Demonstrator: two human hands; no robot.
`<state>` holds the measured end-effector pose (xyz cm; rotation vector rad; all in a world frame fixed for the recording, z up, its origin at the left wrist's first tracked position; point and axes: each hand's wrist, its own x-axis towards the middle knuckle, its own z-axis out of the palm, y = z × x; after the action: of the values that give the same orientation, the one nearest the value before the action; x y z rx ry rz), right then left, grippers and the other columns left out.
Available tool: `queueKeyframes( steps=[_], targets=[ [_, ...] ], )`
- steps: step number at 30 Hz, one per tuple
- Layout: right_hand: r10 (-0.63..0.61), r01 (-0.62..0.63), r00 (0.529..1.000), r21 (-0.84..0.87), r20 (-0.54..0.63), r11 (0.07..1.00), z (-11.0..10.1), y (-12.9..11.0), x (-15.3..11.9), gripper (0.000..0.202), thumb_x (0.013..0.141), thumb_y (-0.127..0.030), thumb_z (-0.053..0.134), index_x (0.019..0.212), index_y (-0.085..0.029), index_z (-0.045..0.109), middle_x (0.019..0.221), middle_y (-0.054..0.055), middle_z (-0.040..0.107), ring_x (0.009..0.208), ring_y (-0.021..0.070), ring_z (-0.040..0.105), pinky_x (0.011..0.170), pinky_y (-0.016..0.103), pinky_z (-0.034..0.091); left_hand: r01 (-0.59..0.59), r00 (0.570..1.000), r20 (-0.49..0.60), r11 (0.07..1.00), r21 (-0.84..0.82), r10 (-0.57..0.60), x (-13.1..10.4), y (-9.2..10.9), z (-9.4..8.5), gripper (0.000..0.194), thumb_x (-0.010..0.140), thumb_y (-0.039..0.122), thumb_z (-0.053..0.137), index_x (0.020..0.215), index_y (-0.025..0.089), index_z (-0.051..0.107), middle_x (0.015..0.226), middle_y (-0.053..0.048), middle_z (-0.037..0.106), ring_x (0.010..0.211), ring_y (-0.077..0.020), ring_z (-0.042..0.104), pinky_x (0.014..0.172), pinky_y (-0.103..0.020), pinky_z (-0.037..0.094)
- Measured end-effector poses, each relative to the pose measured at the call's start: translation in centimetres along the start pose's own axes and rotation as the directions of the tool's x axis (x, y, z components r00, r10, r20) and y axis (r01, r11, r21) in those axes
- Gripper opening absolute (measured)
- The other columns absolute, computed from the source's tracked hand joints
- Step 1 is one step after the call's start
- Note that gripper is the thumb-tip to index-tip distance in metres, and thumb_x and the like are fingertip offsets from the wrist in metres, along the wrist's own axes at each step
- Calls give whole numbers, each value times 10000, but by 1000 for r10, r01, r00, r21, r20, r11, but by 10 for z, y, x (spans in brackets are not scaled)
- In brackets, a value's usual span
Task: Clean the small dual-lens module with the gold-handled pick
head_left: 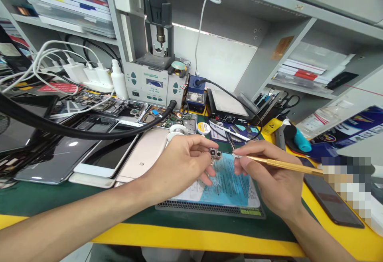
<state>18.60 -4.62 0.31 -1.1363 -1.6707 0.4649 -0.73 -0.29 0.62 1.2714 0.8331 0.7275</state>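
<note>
Between thumb and fingertips, my left hand [191, 158] pinches a small phone camera module [213, 153] with dark round lenses. Just to the right, my right hand [271, 174] is closed on a slim gold pen-like tool [278, 164], which slants back over the hand. A small white piece [237, 156] shows at its fingertips; what it is I cannot make out. The two hands are apart. Below them lies a flat pad [230, 182] with a blue, printed surface, resting on a dark perforated base [209, 208].
Several phones and back covers, among them a white phone [109, 150], lie at left. A black hose [89, 132] arches across them from the rework station [155, 82]. A solder spool [178, 130] stands behind my left hand. At right lies a dark phone [333, 200].
</note>
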Motion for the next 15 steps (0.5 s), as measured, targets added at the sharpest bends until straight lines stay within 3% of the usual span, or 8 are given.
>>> queueKeyframes(
  steps=[15],
  targets=[
    [0,5,997,-74,72,997,0,-2,0,165,856,-105,600,905,-225,701,712,-13,661,560,126,641,503,234,493,-1,1000,18,1000,24,1,0,0,0,237,828,137,540,1045,130,634,641,-19,675,524,-154,677,542,-250,543]
  ],
)
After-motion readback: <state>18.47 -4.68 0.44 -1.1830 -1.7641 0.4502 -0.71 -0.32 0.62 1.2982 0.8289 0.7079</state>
